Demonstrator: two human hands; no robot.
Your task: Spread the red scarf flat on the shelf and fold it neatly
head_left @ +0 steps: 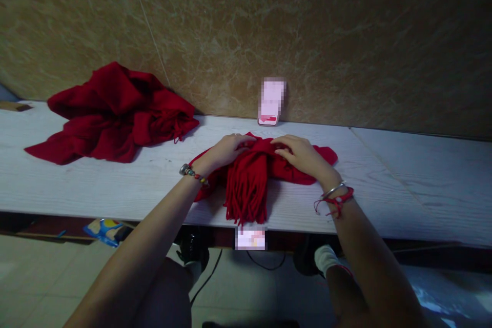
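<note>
A red fringed scarf (249, 184) lies bunched on the white wooden table (115, 184), its tassels hanging toward the front edge. My left hand (226, 149) rests on the scarf's left top, fingers curled over the cloth. On the right top, my right hand (300, 156) presses down with its fingers bent onto the fabric. Both hands meet near the scarf's middle fold. Beaded and red string bracelets circle my wrists.
A second red scarf (115, 113) lies in a crumpled heap at the back left. A small pink phone-like object (271, 105) leans against the brown marbled wall. A label hangs off the table's front edge (250, 238). Cables and a colourful item (105, 229) lie on the floor below.
</note>
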